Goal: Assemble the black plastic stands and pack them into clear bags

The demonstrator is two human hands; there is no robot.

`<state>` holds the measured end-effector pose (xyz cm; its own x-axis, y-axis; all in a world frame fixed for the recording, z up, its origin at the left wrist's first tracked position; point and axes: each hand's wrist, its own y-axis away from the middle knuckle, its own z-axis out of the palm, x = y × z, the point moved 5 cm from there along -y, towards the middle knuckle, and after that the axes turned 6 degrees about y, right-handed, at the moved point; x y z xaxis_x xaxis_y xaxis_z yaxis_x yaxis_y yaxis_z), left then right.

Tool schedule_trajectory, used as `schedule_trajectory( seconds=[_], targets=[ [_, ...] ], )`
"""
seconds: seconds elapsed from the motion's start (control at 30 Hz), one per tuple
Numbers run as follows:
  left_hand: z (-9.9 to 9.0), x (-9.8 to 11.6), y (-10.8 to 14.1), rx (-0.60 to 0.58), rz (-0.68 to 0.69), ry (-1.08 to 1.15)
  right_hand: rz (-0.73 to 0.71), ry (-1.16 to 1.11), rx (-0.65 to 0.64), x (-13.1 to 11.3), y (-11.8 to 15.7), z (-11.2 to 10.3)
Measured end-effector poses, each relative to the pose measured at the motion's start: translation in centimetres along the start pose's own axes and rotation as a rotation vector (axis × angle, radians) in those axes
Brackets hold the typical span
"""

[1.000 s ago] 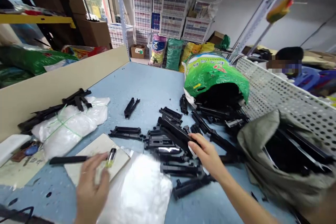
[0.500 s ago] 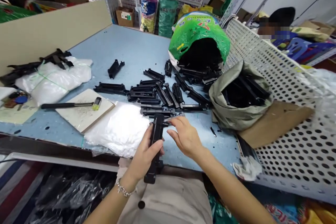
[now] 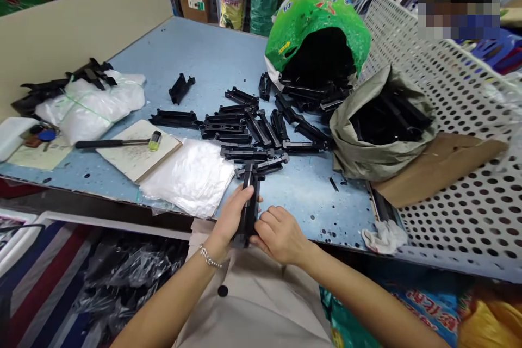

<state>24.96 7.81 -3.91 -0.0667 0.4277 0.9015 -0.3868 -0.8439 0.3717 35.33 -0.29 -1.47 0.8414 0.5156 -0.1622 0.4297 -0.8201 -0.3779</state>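
Ur L hand point(image 3: 231, 213) is wrapped round the black part point(image 3: 249, 207) at the table point(image 3: 304, 201) edge; R hand point(image 3: 281, 235) curled at its near end, can't tell if it's pinching. Imo if L grip loosens while R pushes, part cld slip n drop.

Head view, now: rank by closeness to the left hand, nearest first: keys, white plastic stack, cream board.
From the left hand:
1. White plastic stack: just to its left, at the table's near edge.
2. Cream board: farther left, just beyond the stack.
3. Keys: far left, past the board.
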Motion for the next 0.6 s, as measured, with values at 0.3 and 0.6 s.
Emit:
schedule_trajectory(
  seconds=[0.3,0.6],
  targets=[
    [4.3,-4.1,-2.7,-0.153,0.107,-0.916,0.174,0.247,-0.132,11.8,-5.7,0.6],
    [3.5,-0.6,-6.6,-0.005,0.310,-0.284,0.293,0.157,-0.023,12.8,-5.8,-1.6]
  ],
)
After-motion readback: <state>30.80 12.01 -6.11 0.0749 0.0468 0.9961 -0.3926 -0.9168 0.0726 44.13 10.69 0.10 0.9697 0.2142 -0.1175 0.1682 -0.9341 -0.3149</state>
